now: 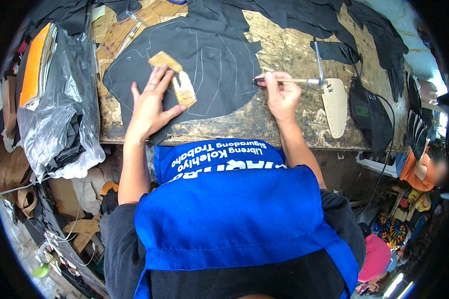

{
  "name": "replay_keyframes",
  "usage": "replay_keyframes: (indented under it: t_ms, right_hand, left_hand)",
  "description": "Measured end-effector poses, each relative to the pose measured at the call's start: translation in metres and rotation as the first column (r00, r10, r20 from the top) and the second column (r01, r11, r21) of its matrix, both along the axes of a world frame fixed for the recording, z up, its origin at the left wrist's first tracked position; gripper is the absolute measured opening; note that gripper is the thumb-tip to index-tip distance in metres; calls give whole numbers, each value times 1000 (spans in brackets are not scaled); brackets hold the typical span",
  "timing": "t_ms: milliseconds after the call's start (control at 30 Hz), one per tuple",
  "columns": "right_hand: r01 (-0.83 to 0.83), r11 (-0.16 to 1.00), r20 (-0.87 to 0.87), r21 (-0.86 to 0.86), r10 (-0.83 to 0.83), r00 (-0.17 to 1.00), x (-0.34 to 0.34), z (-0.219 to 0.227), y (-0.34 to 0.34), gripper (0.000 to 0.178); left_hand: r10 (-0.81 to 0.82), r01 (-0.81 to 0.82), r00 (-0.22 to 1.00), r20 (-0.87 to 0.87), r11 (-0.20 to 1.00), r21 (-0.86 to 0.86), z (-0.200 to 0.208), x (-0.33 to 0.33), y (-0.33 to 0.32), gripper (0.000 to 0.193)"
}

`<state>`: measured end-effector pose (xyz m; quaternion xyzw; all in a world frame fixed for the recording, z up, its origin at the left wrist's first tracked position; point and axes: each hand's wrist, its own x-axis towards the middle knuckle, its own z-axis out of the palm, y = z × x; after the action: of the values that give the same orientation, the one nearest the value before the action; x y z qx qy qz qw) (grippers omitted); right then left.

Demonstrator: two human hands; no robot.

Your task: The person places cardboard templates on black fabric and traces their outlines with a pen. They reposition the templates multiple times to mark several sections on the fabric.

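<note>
A large black sheet of leather-like material (214, 55) lies on the worn wooden workbench (279, 50), with pale outlines drawn on it. My left hand (152, 102) presses flat on a tan cardboard pattern piece (177, 77) that lies on the black sheet. My right hand (282, 92) holds a thin silver pen (289, 80) level, its tip at the sheet's right edge.
A pale sole-shaped template (335, 105) and a black mesh pouch (369, 117) lie at the bench's right. More black cut pieces (304, 15) cover the far side. A clear plastic bag (60, 109) with dark scraps and an orange folder (35, 65) stand left. Another person (424, 169) sits at right.
</note>
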<state>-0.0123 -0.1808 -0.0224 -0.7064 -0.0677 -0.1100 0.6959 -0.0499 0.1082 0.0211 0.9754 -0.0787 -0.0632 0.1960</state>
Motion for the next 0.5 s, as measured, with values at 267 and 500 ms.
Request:
replay_keyframes:
  t_ms: [267, 500]
  right_hand:
    - [61, 998, 34, 4, -61, 998, 3, -3, 4, 20]
    - [77, 871, 214, -485, 33, 976, 7, 2, -1, 20]
  left_hand:
    - [-275, 280, 956, 99, 959, -43, -12, 54, -88, 82]
    - [-307, 318, 943, 125, 945, -78, -19, 65, -95, 82]
